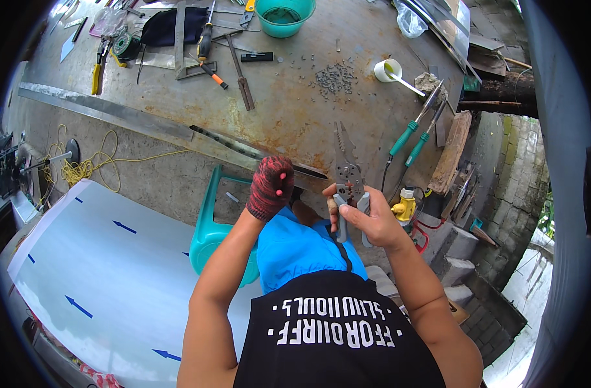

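Observation:
My left hand (270, 187), in a red and black knit glove, is closed just off the near edge of the metal table. What its curled fingers hold, if anything, is hidden. A dark narrow strip (224, 141) with a pointed end runs along the table edge behind the glove; whether the hand touches it I cannot tell. In my bare right hand (376, 218) is a wire stripper (349, 171) with grey handles. Its jaws point away from me over the table edge, and its handles are spread apart. Blue cloth (295, 249) covers my lap below both hands.
Small metal bits (335, 80) lie scattered on the table (276, 123), near a white cup (387, 70). Two teal-handled soldering irons (405, 139) rest at right. A hammer (240, 74), screwdriver (205, 42) and teal bowl (284, 18) lie farther off. A teal stool (211, 242) stands left.

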Demonstrator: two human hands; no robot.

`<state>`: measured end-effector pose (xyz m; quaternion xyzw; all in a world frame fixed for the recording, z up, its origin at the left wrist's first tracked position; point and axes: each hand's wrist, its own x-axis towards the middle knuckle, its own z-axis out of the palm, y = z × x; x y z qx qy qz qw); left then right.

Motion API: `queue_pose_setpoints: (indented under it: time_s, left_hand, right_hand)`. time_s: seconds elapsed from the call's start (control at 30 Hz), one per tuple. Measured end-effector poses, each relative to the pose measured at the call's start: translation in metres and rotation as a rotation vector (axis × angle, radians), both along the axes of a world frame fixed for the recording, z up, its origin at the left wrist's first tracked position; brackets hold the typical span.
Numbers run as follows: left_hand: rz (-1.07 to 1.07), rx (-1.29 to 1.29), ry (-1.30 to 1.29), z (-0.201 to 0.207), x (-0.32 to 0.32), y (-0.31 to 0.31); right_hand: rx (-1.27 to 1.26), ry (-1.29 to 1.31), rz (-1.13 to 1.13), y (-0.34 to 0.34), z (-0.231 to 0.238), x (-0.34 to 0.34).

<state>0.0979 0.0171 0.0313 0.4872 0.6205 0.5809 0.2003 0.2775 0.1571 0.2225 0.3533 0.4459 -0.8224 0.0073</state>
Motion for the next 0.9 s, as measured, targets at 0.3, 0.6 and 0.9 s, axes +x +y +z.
queue_pose_setpoints:
  time_s: [0.3,0.6,0.9]
  left_hand:
    - [0.031,0.003,0.059,0.0026,0.0,0.0014]
    - [0.023,0.001,-0.012,0.0018,-0.0002,0.0025]
    - [0.03,0.013,-0.015,-0.005,0.0015,0.0001]
  right_hand:
    - [-0.176,0.093,-0.095,0.0011,0.0061,-0.0042]
    - [-0.168,0.082,-0.102,0.0015,0.006,-0.0051]
    - [-0.139,0.059,-0.09,0.0032,0.0063,-0.0052]
